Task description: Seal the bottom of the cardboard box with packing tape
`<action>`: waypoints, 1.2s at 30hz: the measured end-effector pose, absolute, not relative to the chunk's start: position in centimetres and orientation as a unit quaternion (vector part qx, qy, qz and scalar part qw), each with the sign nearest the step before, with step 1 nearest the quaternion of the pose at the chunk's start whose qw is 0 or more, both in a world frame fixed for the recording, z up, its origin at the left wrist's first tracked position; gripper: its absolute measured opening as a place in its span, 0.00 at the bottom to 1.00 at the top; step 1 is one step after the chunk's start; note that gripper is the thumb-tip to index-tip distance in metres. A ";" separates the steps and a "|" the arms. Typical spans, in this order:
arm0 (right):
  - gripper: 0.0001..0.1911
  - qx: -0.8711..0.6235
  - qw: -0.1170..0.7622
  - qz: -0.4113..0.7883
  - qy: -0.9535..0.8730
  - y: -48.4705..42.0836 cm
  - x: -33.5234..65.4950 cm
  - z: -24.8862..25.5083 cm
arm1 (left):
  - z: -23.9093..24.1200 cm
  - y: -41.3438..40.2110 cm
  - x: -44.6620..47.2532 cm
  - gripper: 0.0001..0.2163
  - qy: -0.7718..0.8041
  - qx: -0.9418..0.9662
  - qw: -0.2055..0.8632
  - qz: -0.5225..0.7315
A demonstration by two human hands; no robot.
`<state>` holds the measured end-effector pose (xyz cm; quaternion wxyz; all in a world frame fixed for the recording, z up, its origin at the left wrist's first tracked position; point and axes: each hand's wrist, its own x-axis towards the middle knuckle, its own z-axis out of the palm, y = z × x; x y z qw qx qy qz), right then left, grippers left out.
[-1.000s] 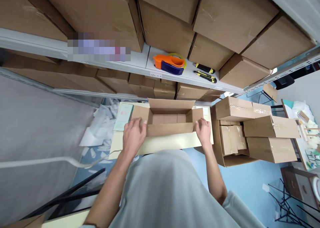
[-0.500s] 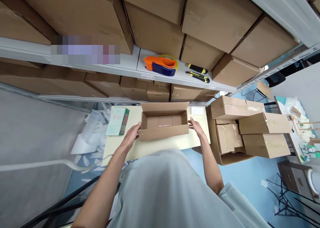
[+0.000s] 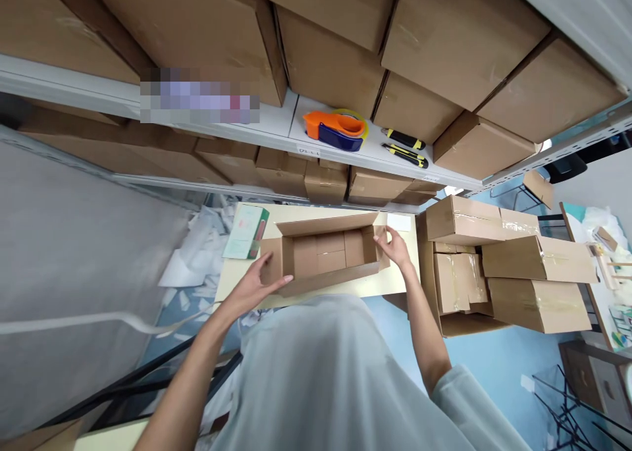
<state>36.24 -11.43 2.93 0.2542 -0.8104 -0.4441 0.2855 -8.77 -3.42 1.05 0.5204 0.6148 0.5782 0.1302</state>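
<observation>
An open, empty cardboard box (image 3: 326, 257) lies on a small pale table (image 3: 390, 283), turned a little so its right end sits farther back. My left hand (image 3: 257, 283) holds the box's left end, thumb on the near corner and fingers under the side flap. My right hand (image 3: 394, 245) grips the flap at the box's right end with curled fingers. A green and white booklet (image 3: 245, 232) lies on the table just left of the box.
An orange and blue tape dispenser (image 3: 334, 128) and two yellow-black utility knives (image 3: 403, 147) rest on the white shelf above, among large cartons. Several taped cartons (image 3: 513, 266) are stacked to the right. Paper scraps (image 3: 190, 260) litter the floor on the left.
The box has been drawn nearer and turned slightly, its right end going back. My left hand shifted to the left flap and near corner; my right hand closed on the right flap.
</observation>
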 end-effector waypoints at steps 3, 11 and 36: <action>0.42 -0.763 0.291 0.278 -0.506 -7.3 36.6 4.0 | 1.2 -4.5 -8.8 0.43 0.562 0.663 0.470 0.157; 0.26 -0.741 0.338 0.280 -0.508 -1.9 36.8 2.9 | 4.6 -6.9 -7.1 0.16 0.434 0.813 0.323 0.216; 0.38 -0.848 0.285 0.134 -0.426 -3.3 36.1 8.3 | 4.9 -10.9 -6.4 0.18 0.318 0.848 0.284 0.315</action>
